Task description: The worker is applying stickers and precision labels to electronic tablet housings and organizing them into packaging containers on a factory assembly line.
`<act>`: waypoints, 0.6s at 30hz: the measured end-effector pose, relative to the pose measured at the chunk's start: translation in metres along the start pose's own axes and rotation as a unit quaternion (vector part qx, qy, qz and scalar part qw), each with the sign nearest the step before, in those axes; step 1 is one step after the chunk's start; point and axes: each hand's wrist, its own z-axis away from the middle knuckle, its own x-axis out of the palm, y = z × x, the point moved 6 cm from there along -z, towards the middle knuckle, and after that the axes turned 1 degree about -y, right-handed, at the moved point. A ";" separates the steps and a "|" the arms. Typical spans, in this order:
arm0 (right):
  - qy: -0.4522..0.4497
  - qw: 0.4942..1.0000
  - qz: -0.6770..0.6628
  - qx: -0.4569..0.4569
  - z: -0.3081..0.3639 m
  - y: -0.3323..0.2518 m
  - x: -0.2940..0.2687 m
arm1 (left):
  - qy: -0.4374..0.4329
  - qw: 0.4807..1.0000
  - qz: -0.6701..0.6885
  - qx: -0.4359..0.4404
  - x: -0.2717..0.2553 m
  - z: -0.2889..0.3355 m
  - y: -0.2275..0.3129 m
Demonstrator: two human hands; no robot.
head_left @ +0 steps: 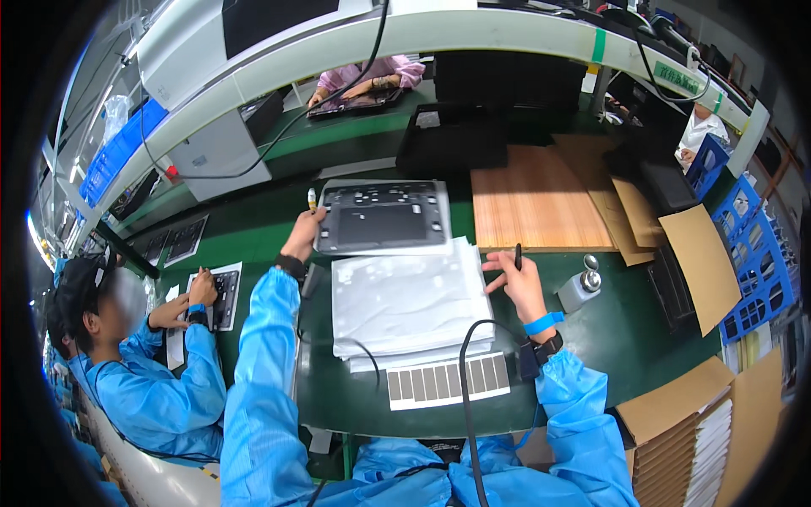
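Observation:
My left hand is closed on the left edge of a flat black panel with small white and silver patches, lying on a pale sheet. A small white-and-yellow tube sticks up by its fingers; whether they hold it I cannot tell. Below the panel is a stack of white, film-like sheets. Right of the stack, my right hand has a short dark pen-like tool between its fingers, with other fingers spread. Near the stack's front edge lies a white sheet with grey rectangular strips.
A white pump bottle stands right of my right hand. Beyond are a wood-grain board, cardboard pieces and a black tray. A black cable hangs in front. Another person works at the left.

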 end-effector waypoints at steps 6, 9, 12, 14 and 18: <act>0.052 0.966 0.234 -0.100 0.009 0.006 0.016 | 0.060 0.974 -0.214 0.051 -0.061 -0.104 -0.051; 0.024 0.909 0.379 -0.169 0.028 -0.015 0.041 | 0.156 0.905 -0.395 0.012 -0.093 -0.113 -0.055; 0.065 0.854 0.408 -0.315 0.035 -0.019 0.044 | 0.219 0.822 -0.491 0.189 -0.072 -0.087 -0.018; 0.084 0.824 0.435 -0.353 0.039 -0.030 0.042 | 0.163 0.898 -0.369 0.178 -0.035 -0.047 0.006; 0.138 0.860 0.376 -0.315 0.041 -0.028 0.044 | 0.108 0.946 -0.245 0.184 -0.024 0.093 0.018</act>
